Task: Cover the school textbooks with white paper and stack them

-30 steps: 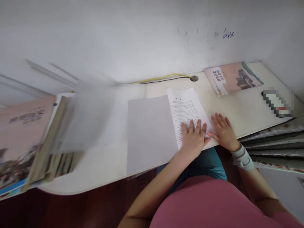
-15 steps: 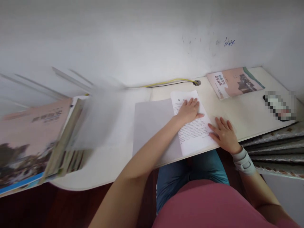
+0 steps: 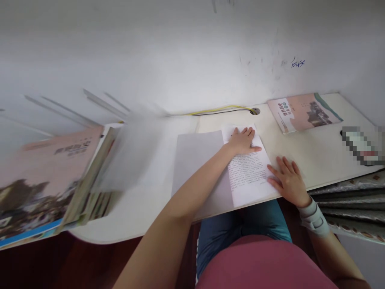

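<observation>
A printed sheet of paper (image 3: 249, 172) lies folded over a blank grey-white sheet (image 3: 198, 160) on the white desk (image 3: 315, 152). My left hand (image 3: 243, 140) lies flat and open on the top end of the printed sheet, fingers stretched toward the wall. Flat and open too, my right hand (image 3: 287, 180) presses the sheet's lower right edge near the desk's front edge. A grey band wraps my right wrist (image 3: 314, 218).
A pink textbook (image 3: 303, 111) lies at the desk's far right corner. A stack of books (image 3: 54, 180) sits blurred at the left. A yellow cable (image 3: 216, 109) runs along the wall to a hole. A pixelated object (image 3: 361, 145) rests at the right edge.
My left hand slid from the lower part of the printed sheet up to its top end. My right hand stayed at the lower right edge.
</observation>
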Action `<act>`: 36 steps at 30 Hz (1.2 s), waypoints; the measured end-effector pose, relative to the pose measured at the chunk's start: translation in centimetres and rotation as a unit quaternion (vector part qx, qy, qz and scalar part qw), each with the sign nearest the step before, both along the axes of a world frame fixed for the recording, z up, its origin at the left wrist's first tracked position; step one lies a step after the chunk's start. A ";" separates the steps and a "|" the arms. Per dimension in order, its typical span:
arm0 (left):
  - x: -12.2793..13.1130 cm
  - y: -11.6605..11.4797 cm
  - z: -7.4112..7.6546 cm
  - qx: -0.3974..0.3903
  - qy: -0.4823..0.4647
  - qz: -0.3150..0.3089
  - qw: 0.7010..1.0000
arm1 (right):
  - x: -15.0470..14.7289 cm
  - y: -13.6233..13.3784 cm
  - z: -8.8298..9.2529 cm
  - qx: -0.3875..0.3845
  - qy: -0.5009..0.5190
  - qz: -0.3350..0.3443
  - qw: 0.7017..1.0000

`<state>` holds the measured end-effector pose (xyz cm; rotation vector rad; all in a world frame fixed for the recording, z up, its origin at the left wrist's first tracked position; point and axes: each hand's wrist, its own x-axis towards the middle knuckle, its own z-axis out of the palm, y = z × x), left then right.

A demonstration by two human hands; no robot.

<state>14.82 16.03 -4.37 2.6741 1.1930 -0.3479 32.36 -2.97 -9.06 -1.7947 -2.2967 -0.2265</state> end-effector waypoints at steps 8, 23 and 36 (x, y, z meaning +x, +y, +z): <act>0.9 1.1 0.9 -0.009 -0.006 0.001 1.000 | 0.1 0.1 -0.1 -0.002 -0.007 0.002 1.000; 0.7 0.5 -0.8 0.001 -0.027 -0.052 0.998 | 0.1 0.1 -0.2 0.002 -0.006 0.002 1.000; -0.3 1.8 0.0 0.031 0.011 0.001 0.999 | 0.1 0.0 -0.2 0.003 -0.008 -0.002 1.000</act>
